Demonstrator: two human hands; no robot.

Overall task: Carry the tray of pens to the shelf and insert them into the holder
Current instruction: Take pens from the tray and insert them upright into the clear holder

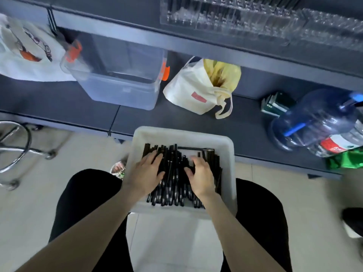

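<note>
Tray (pixel 182 132): rested across the knees between dark trouser legs, far rim near the front edge of the lower shelf (pixel 59 99); probably parked there to free both hands for the contents.
Pens (pixel 172 165): lay inside the tray in a loose black heap, mostly lengthwise, a few crosswise at the far right.
Left hand (pixel 145 173): lay flat on the heap's left side, fingers straight and slightly spread, gripping nothing; likely there to steady or square the pile.
Right hand (pixel 200 177): sat on the heap's right side, fingers bent with tips on the pens, thumb out to the left; grip on any pen not discernible.
Holder (pixel 225 18): clear and many-slotted, stood on the upper shelf (pixel 196 46), above and beyond the tray and well apart from both hands; too blurred to read its contents.
Step judged: gathering and aligning pens ahead of a lift to the holder, with insertion seemingly not yet begun.
Next move called for: a small bunch taken all one way round, then a reach up and forward with the tray kept level.
Risk: with no grip on the rims, a tip off the knees on a forward lean.
Nearby: clear bin (pixel 117 89), tote bag (pixel 192 89) and water jug (pixel 314 122) on the lower shelf; stool (pixel 29 141) at far left.
</note>
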